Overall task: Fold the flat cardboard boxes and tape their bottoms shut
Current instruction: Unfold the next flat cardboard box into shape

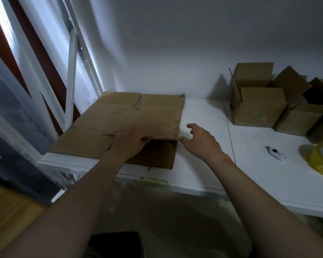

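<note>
left hand grips near edge of flat cardboard box; right hand open, just beside its right edge. advise: right hand takes that edge, then lift evenly.

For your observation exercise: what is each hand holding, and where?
The left hand grips the flat cardboard box at its near flap edge; right hand holds nothing.

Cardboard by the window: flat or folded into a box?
Flat: the cardboard lies spread on the table; the left hand grips its raised near edge.
</note>
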Demonstrator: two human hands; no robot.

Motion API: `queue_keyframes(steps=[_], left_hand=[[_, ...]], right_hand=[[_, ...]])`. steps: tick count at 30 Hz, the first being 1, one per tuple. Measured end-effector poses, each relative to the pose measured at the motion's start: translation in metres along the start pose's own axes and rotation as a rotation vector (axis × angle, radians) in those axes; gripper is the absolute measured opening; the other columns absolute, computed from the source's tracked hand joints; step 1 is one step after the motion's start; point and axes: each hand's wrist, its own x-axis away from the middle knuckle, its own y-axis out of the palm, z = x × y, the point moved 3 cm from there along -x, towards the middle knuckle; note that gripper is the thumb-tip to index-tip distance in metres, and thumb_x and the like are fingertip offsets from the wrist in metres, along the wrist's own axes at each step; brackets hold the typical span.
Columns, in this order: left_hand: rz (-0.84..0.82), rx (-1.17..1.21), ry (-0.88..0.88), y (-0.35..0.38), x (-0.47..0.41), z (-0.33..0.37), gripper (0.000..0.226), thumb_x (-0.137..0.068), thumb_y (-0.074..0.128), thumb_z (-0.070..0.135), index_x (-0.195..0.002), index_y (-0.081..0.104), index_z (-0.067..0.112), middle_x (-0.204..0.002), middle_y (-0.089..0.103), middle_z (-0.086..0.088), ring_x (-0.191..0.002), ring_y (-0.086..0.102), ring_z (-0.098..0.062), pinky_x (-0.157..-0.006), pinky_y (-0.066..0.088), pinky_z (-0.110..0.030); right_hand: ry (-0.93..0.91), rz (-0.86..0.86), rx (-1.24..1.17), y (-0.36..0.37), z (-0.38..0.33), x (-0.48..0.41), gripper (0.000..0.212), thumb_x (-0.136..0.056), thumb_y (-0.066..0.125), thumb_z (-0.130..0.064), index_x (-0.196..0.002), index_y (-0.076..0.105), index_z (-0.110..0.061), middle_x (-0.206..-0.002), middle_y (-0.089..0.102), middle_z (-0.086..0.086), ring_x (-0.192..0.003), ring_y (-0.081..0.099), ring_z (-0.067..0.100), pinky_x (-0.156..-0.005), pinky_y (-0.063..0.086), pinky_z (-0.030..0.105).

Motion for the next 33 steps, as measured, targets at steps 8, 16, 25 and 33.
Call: queue_keyframes(steps=[8,16,25,33], left_hand=[[0.318,0.005,0.074,-0.046,-0.009,0.051,0.032,-0.099,0.055,0.048,-0.108,0.076,0.026,-0.089,0.072,-0.007,-0.085,0.065,-0.03,-0.07,0.047,-0.036],[0.473,0.142,0.05,-0.106,0.008,0.105,0.031,-0.098,0.058,0.042,-0.088,0.075,0.018,-0.07,0.067,0.0,-0.067,0.061,-0.022,-0.06,0.045,-0.031],[0.624,0.208,0.1,-0.226,0.033,0.152,0.024,-0.098,0.063,0.037,-0.077,0.064,0.025,-0.061,0.054,0.017,-0.055,0.049,-0.001,-0.054,0.03,-0.011],[0.692,0.041,0.084,-0.262,0.063,0.142,0.027,-0.097,0.062,0.043,-0.091,0.076,0.021,-0.073,0.07,0.003,-0.065,0.063,-0.02,-0.06,0.053,-0.03]], right_hand=[[0.151,-0.078,-0.166,-0.02,0.007,0.012,0.064,-0.072,0.074,-0.069,-0.109,0.056,-0.02,-0.101,0.067,-0.001,-0.081,0.07,0.023,-0.077,0.058,0.04],[0.096,0.175,-0.692,-0.101,-0.015,0.044,0.027,-0.083,0.079,-0.015,-0.104,0.062,-0.019,-0.094,0.073,0.006,-0.073,0.075,0.025,-0.077,0.062,0.051],[-0.156,0.443,-0.741,-0.212,-0.07,0.084,0.019,-0.086,0.076,-0.013,-0.089,0.061,-0.026,-0.093,0.069,0.001,-0.087,0.069,0.022,-0.074,0.063,0.045],[-0.44,0.666,-0.16,-0.259,-0.102,0.114,0.022,-0.096,0.064,-0.029,-0.117,0.069,-0.034,-0.098,0.072,-0.013,-0.09,0.068,0.013,-0.075,0.06,0.044]])
